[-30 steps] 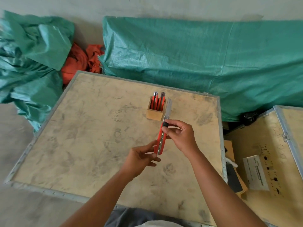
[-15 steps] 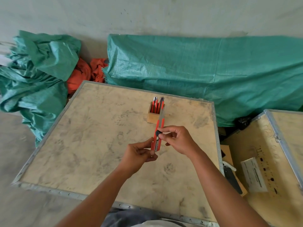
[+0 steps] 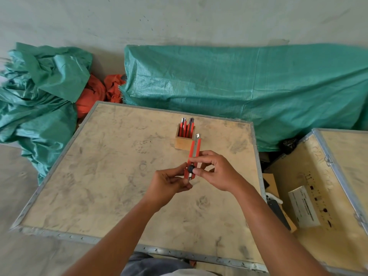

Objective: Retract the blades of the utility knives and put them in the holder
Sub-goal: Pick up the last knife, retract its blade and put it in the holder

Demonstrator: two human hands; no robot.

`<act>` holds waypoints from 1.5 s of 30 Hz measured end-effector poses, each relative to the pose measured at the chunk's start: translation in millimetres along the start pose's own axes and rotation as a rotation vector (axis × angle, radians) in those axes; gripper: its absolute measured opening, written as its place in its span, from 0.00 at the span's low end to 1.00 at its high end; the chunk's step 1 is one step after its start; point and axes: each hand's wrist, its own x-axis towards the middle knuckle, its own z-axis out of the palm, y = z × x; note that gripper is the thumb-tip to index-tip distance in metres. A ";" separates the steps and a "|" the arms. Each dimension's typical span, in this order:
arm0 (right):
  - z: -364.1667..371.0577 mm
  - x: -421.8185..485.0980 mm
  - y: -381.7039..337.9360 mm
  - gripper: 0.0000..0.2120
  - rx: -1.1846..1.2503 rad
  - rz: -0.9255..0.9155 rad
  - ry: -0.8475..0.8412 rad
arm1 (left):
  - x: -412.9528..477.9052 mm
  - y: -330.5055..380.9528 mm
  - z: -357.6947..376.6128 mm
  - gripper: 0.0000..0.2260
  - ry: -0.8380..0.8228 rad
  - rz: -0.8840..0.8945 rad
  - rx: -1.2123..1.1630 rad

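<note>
An orange utility knife is held above the wooden crate top, pointing away from me. Only a short blade tip shows at its far end. My left hand pinches the knife's near end. My right hand grips its middle, thumb on the black slider knob. Just beyond stands a small wooden holder with two orange knives upright in it.
Green tarpaulin bundles lie behind and to the left of the crate, with orange cloth between them. A second wooden crate with a white box on it stands at the right. A dark object sits in the gap.
The black slider has moved down the handle toward me under my right thumb, and the long exposed blade has drawn back to a short tip. The camera view has tilted up.
</note>
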 end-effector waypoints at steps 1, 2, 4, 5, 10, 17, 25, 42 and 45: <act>-0.4 -1.0 -0.1 0.14 -0.005 -0.008 0.007 | 0.9 1.0 1.2 0.21 -0.002 0.004 -0.004; -0.2 -1.9 -0.5 0.13 -0.009 -0.011 0.023 | 1.7 1.7 1.9 0.21 -0.003 0.007 -0.005; 1.7 -2.9 -1.2 0.11 -0.014 -0.014 0.073 | 3.1 2.0 2.2 0.21 0.000 0.004 0.001; 2.7 -2.8 -0.7 0.09 -0.016 -0.017 0.096 | 3.5 1.6 2.1 0.21 0.003 0.000 0.007; 0.8 0.5 1.3 0.14 0.003 -0.018 0.073 | 5.1 0.4 1.9 0.22 0.014 0.002 0.012; 4.1 13.0 1.9 0.11 0.009 -0.071 0.171 | 17.0 4.0 -1.5 0.22 0.034 0.007 0.026; -3.3 29.8 10.8 0.11 0.060 -0.086 0.171 | 37.3 9.6 -4.1 0.22 0.015 0.026 0.077; -25.0 135.9 35.1 0.12 0.117 -0.021 0.409 | 150.6 17.6 -23.9 0.20 0.174 0.025 0.431; -26.7 167.1 40.7 0.10 0.075 -0.027 0.499 | 182.0 19.9 -32.8 0.23 0.239 0.014 0.492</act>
